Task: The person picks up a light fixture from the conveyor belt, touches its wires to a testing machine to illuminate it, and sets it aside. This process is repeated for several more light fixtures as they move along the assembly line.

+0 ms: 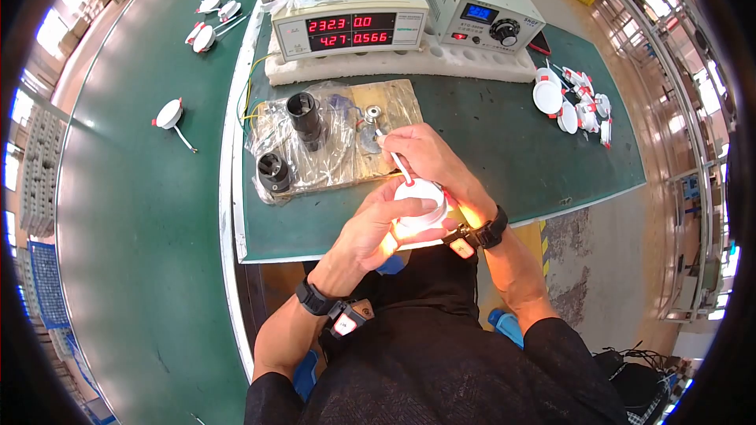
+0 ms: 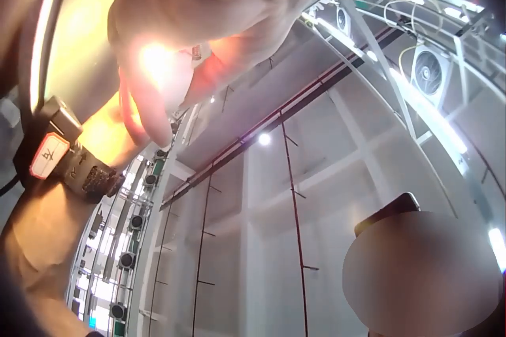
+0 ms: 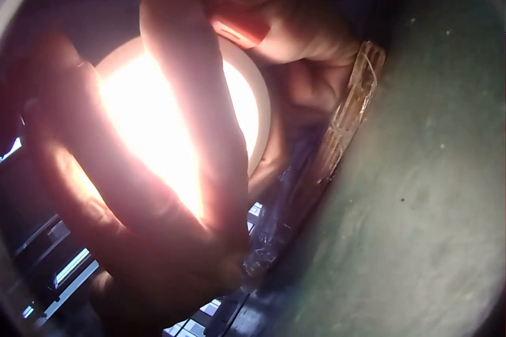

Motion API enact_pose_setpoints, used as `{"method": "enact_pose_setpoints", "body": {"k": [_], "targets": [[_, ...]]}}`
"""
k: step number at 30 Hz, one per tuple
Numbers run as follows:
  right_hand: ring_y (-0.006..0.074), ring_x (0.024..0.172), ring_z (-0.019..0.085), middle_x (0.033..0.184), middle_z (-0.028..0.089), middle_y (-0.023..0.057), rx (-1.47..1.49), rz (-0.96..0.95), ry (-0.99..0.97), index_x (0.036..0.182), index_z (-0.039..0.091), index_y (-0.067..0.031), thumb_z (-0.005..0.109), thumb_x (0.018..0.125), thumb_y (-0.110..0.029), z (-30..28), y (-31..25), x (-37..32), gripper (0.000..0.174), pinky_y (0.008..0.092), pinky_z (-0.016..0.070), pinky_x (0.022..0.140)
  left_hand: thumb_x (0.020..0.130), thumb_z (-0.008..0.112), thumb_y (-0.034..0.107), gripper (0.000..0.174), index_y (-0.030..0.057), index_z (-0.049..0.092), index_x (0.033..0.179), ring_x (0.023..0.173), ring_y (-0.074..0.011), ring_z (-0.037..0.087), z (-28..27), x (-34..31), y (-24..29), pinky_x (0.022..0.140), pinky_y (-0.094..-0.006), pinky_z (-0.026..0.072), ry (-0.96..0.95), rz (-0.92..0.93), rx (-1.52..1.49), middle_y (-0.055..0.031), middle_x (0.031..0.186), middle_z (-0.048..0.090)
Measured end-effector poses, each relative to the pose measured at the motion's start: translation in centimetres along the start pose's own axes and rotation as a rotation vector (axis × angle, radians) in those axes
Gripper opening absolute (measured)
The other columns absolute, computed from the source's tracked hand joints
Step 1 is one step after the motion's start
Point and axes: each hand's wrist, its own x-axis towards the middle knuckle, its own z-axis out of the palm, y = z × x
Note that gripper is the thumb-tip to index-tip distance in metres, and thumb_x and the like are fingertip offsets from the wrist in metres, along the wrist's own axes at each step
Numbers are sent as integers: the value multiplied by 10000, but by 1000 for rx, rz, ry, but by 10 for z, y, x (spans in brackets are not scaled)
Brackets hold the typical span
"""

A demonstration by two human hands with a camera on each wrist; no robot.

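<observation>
In the head view my left hand point(image 1: 370, 228) holds a round white downlight point(image 1: 421, 198), its thumb lying across the back. The lamp is lit, its glow falling on the wrists. Fingers cross the bright lamp face point(image 3: 146, 112) in the right wrist view, with a red clip point(image 3: 239, 24) at the rim. My right hand point(image 1: 429, 156) pinches the white cable point(image 1: 401, 165) close to its end, beside a metal terminal point(image 1: 372, 115) on the plastic-wrapped board point(image 1: 394, 98). The fingertips hide part of the cable's end.
Two black cylindrical sockets point(image 1: 303, 114) stand on the board's left. Behind it are a power meter point(image 1: 350, 24) with red digits and a grey supply box point(image 1: 484, 12) with a knob. Several downlights point(image 1: 547, 98) lie at the right; another downlight point(image 1: 168, 114) lies on the left green table.
</observation>
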Motion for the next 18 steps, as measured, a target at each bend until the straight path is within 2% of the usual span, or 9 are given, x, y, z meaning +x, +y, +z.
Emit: {"method": "enact_pose_setpoints", "body": {"k": [6,9,12,15,18], "targets": [[89,512,458,562,509,-7,47,25,-12,742,634,3,567,955,-263,0,-3,-2,347,296,360,488,918,663,42,428,7,504,1314,1059,-404,696,-3,3,-4,893,-423,624,-24,10,-29,-181,1232,653],[89,512,459,562,510,-8,37,25,-3,741,634,3,568,955,-263,1,-1,0,348,299,362,488,908,665,-10,410,-4,493,1279,1050,-368,697,1,0,1,908,-473,615,-32,-18,-79,-187,1185,649],[88,517,462,565,513,-7,26,21,5,743,636,4,570,953,-264,1,-5,-4,347,300,363,490,930,667,47,397,2,499,1288,1062,-324,697,-1,0,3,915,-452,607,-53,-49,-70,-173,1193,651],[89,524,465,573,517,-5,7,-7,12,743,638,2,571,951,-265,1,-6,-5,345,301,367,496,953,662,152,400,20,520,1303,1106,-250,664,0,0,1,977,-434,556,24,-2,-22,-123,1189,656],[91,530,465,583,525,-2,8,-22,5,740,639,0,573,950,-266,0,-2,-3,345,300,369,504,965,652,197,388,18,536,1290,1109,-230,663,0,0,0,991,-409,537,45,17,73,-112,1197,658]]}}
